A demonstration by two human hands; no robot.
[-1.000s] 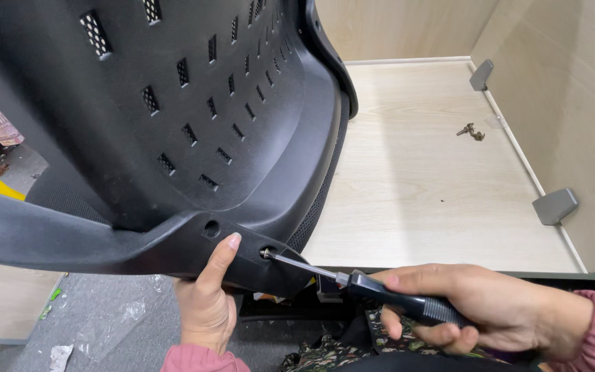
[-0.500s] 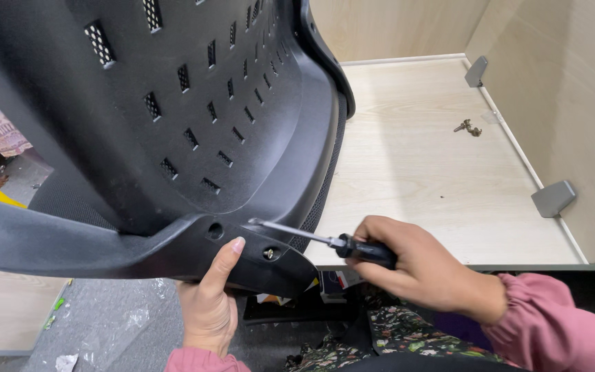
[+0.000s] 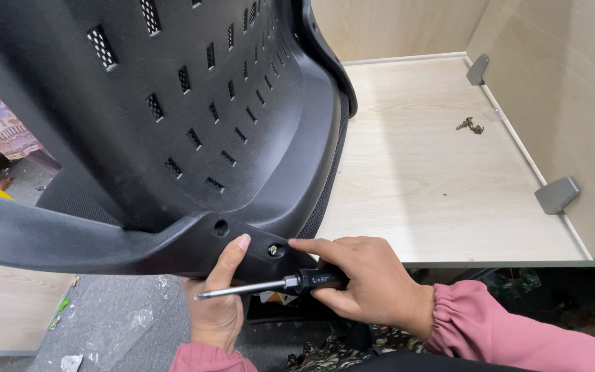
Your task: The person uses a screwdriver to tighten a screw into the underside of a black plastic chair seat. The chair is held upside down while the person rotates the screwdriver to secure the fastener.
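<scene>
The black perforated chair back [image 3: 194,124] leans over a pale wooden board [image 3: 442,179]. The left hand [image 3: 218,303] presses flat beneath its lower edge, clasping nothing. The right hand [image 3: 359,282] grips a screwdriver [image 3: 277,284], shaft lying sideways just below the screw [image 3: 272,250], its forefinger reaching to that screw.

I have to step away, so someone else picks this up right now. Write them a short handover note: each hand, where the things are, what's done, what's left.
Left hand: open, palm under the black plastic chair back, index finger up against its lower bracket.
Right hand: holds the screwdriver by its black handle, shaft lying sideways, tip off the screw; index fingertip sits beside the screw.
Things: the chair back leans over the wooden desk; a few loose metal fasteners lie on the desk.
Done: one screw sits in the right bracket hole.
Left: the hole next to it is empty; how tight the fitted screw is cannot be seen.
</scene>
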